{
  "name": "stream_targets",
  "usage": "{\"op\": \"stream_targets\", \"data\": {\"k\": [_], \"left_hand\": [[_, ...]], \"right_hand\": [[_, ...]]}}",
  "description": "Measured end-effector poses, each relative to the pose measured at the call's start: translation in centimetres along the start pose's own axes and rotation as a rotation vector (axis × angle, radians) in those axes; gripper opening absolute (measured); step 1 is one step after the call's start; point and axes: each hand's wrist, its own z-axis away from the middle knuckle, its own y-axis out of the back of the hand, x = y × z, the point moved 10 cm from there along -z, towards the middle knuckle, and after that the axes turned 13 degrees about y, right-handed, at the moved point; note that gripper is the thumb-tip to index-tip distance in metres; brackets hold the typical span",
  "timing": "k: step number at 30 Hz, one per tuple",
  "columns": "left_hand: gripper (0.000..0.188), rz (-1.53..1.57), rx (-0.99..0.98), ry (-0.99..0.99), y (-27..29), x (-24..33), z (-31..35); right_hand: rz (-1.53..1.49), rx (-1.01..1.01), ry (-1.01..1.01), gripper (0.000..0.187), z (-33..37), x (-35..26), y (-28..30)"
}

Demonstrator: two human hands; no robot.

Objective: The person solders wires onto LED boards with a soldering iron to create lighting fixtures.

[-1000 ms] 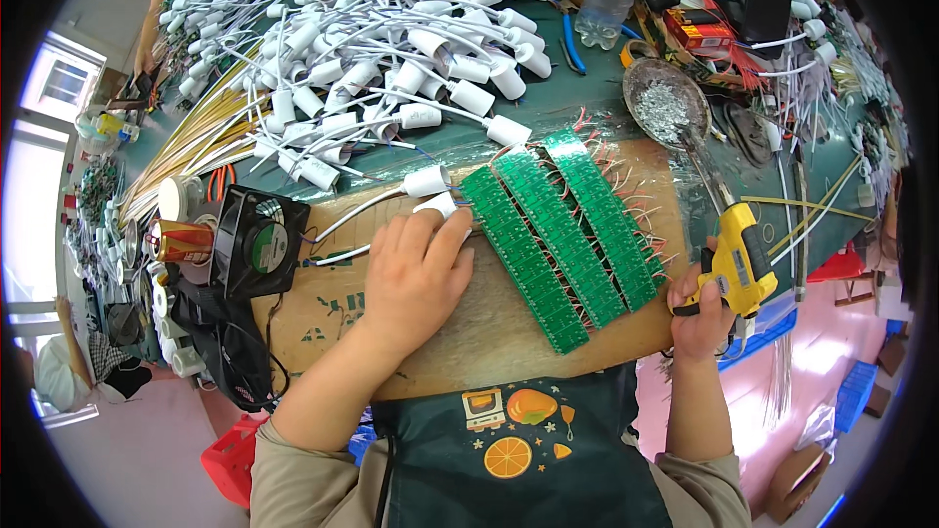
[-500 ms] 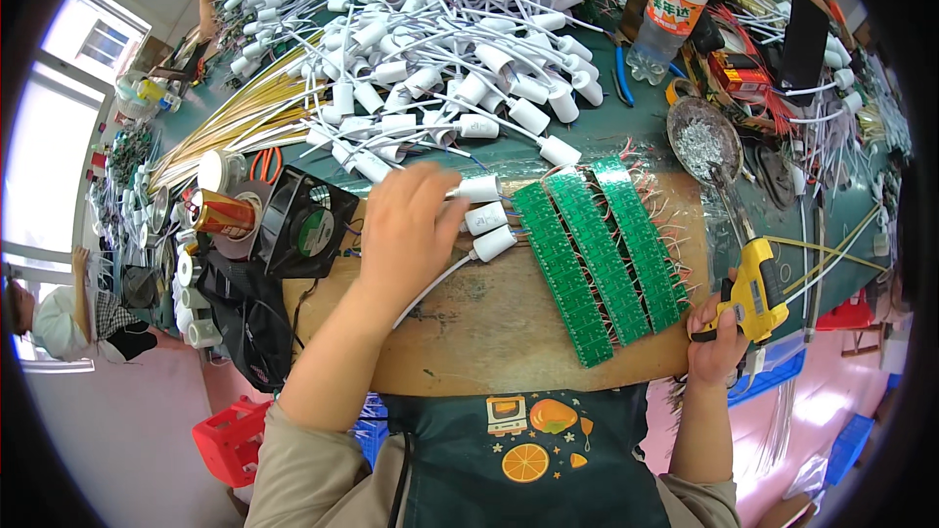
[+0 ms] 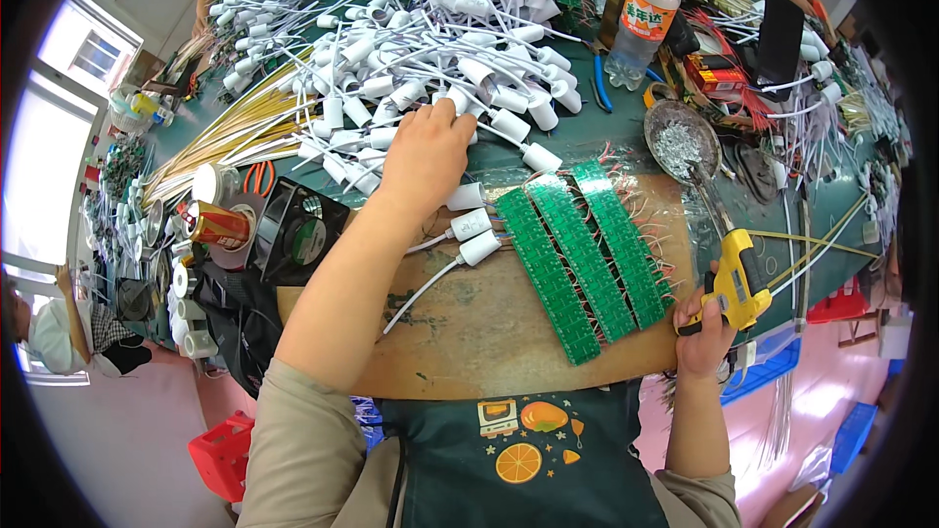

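Note:
My left hand (image 3: 427,158) reaches into the near edge of a heap of white cylindrical lamp holders with cables (image 3: 391,78). Its fingers are bent around a white lamp holder (image 3: 456,98), their tips partly hidden. My right hand (image 3: 704,340) is closed on the handle of a yellow and black soldering gun (image 3: 737,284), whose metal front points toward a round pan of silvery bits (image 3: 683,142). Between the hands, three strips of green circuit boards (image 3: 583,259) lie side by side, red and white wires along their edges. Three lamp holders (image 3: 471,225) lie against the left strip.
A brown work board (image 3: 440,352) lies under the strips. To its left are a black fan (image 3: 301,232) and a red-gold can (image 3: 217,225). A clear bottle with an orange cap (image 3: 643,20) and blue-handled pliers (image 3: 601,83) are behind the strips. Other people sit at the far edges.
My left hand has moved up and away from the lamp holders beside the strips, into the heap. My right hand still holds the soldering gun. The whole view has shifted slightly.

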Motion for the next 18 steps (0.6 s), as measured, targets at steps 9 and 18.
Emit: {"op": "stream_targets", "data": {"k": [9, 18], "left_hand": [[0.034, 0.247, -0.01, -0.048, 9.6, 6.1, 3.3], [0.022, 0.477, -0.339, 0.111, 4.8, 7.4, 12.3]], "right_hand": [[0.032, -0.003, 0.01, 0.062, 0.2, -0.4, 0.0], [-0.01, -0.018, 0.007, 0.063, -0.1, -0.4, -0.7]]}}
